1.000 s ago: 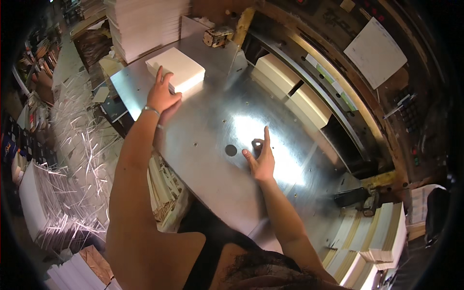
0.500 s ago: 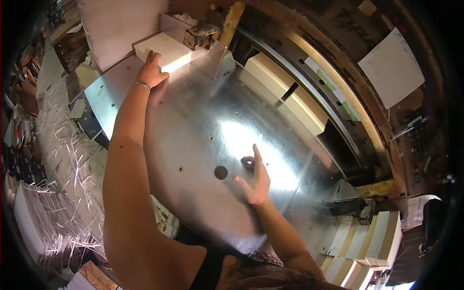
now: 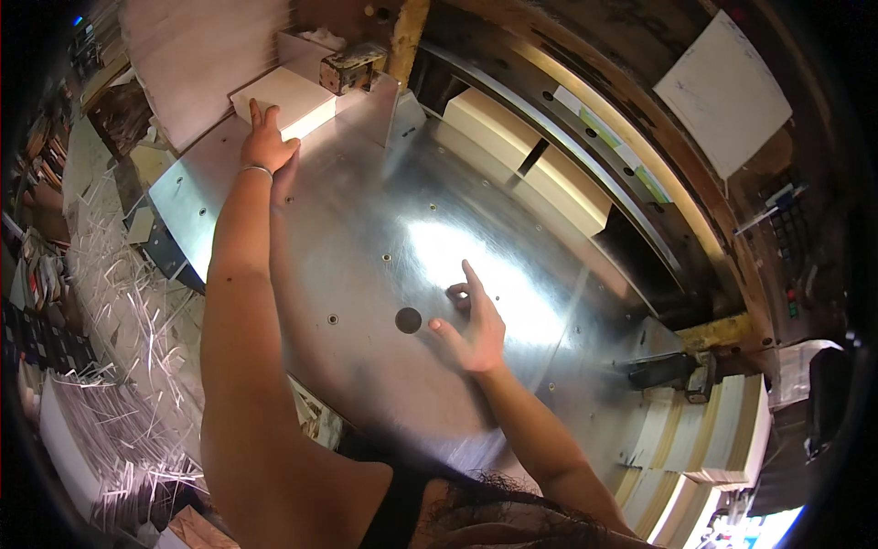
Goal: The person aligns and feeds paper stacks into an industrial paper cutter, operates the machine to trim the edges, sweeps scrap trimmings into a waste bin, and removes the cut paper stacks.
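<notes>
My left hand (image 3: 265,145) reaches far across the metal table (image 3: 366,220) to a cream block of stacked paper (image 3: 288,95) at the back left. Its fingers are spread against the near left side of the block, seemingly touching it, not gripped around it. A bracelet circles that wrist. My right hand (image 3: 477,331) is over the middle of the table, near a dark round hole (image 3: 408,320). Its thumb and index finger stand apart, the other fingers are partly curled, and it holds nothing.
A tall pale stack (image 3: 197,64) stands behind the block. Long cream paper blocks (image 3: 521,151) lie under the machine's beam. More stacks (image 3: 709,430) stand at the right. Paper shreds (image 3: 119,265) litter the left side. A metal clamp (image 3: 352,69) sits behind the block.
The view has shifted slightly, moving the scene leftward. My left fingers are spread wider at the block's side. My right hand stays over the table in nearly the same pose.
</notes>
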Tool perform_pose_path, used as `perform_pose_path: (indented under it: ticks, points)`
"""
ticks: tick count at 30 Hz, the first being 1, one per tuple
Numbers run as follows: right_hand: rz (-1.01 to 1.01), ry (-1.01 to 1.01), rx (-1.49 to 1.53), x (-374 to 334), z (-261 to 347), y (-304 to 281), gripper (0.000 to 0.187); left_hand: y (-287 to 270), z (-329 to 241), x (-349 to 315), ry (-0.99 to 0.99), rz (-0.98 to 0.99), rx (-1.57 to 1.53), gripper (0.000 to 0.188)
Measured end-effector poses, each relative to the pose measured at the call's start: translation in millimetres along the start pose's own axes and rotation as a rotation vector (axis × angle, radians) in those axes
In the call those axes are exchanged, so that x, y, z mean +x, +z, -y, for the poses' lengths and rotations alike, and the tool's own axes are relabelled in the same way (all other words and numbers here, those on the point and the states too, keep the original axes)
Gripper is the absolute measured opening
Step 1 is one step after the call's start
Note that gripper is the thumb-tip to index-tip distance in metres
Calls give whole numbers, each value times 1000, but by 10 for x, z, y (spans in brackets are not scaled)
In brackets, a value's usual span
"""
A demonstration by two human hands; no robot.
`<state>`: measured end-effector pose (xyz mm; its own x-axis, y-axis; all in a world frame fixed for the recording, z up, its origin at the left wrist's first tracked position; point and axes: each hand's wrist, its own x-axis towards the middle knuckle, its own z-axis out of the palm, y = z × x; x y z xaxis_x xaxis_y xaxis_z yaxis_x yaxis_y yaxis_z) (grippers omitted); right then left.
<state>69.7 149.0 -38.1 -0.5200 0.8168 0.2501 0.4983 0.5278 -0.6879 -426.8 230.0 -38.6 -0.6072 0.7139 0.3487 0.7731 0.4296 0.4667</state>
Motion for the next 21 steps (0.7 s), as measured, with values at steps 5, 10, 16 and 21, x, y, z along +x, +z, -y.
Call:
perform_pose_path:
  ticks: [5, 10, 16, 21]
  points:
    - [-33, 97, 10, -23, -6, -45, 105, -95, -473, -298, -160, -14, -156, 124]
    - [-63, 138, 84, -32, 22, -19, 98, -90, -609, -967, -29, -169, -191, 133]
    - [-19, 115, 59, -50, -1, -123, 82, -1211, -2148, -2501, 664, 664, -1223, 84]
    - [-40, 106, 76, -71, -16, -38, 76, -2232, -3235, -3343, 1378, 1352, -1598, 83]
